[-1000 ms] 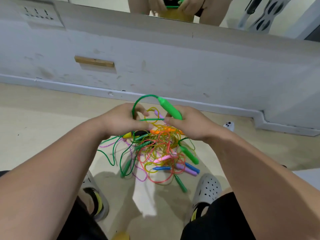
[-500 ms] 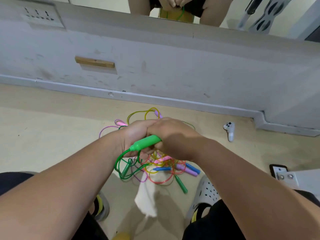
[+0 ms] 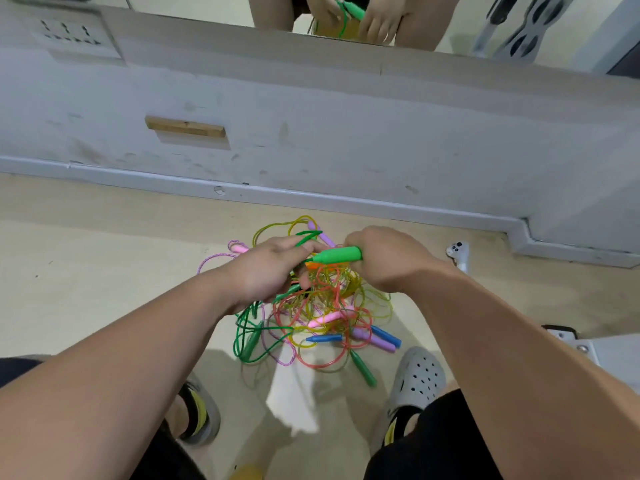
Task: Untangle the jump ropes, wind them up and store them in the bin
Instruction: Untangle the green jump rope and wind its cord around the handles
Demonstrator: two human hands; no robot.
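Observation:
A tangle of jump ropes [image 3: 322, 313] in green, yellow, red, pink, purple and blue lies on the floor between my feet. My right hand [image 3: 384, 258] grips a bright green handle [image 3: 337, 255] held level above the pile. My left hand [image 3: 266, 268] pinches the green cord [image 3: 304, 237] where it leaves that handle; a loop of it sticks up past my fingers. Loose handles lie around: pink [image 3: 325, 319], blue [image 3: 323, 338], purple [image 3: 375, 340] and dark green [image 3: 363, 368]. No bin is in view.
A grey wall with a skirting board [image 3: 311, 195] runs across just beyond the pile, with a mirror above it. A white controller [image 3: 459, 254] lies on the floor to the right. A grey metal plate [image 3: 602, 351] sits at the right edge. My grey clogs [image 3: 415, 379] flank the ropes.
The green handle has swung from pointing left under my hands to lying level between them. My hands have drawn apart, the right one moving right, and more of the pile shows.

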